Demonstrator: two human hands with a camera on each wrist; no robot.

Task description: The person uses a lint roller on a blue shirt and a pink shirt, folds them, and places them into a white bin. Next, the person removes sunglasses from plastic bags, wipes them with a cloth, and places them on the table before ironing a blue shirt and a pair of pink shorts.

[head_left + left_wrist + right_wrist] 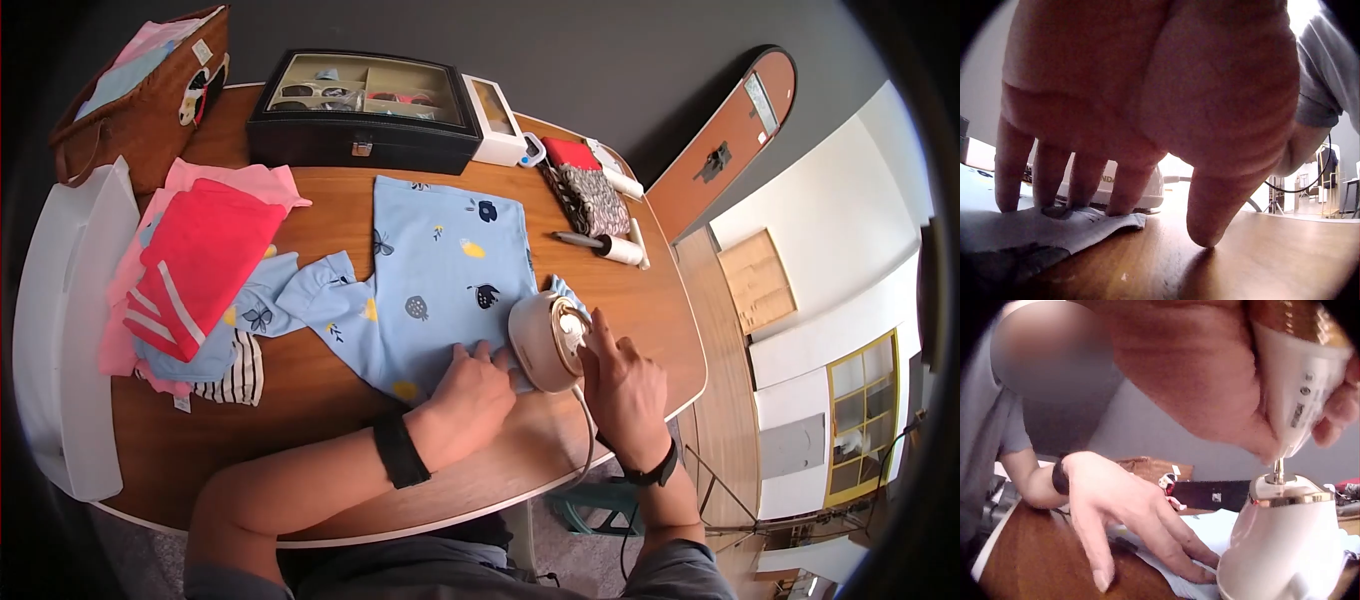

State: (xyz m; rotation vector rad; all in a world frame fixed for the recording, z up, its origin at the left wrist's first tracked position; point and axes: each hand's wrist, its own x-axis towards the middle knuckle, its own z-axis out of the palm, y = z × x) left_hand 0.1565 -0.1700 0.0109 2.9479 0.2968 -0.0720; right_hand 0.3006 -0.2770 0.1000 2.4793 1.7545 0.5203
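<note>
A light blue child's top [430,270] with fruit and butterfly prints lies spread on the wooden table. My right hand [630,390] grips the handle of a white and gold handheld iron [535,345], which stands at the top's right side. In the right wrist view, a short metal post joins the handle [1300,394] to the iron's body [1279,550]. Beside the iron, my left hand [470,395] presses its spread fingertips on the top's lower edge. The left wrist view shows the left thumb [1207,219] touching bare wood.
Folded clothes [205,265] are piled at left beside a white tray [65,350]. A brown basket [130,120], a black sunglasses case [365,145] and a white box [497,145] stand behind. Lint roller [620,250] and patterned cloth [590,195] lie at right. A cord [588,440] trails off the front edge.
</note>
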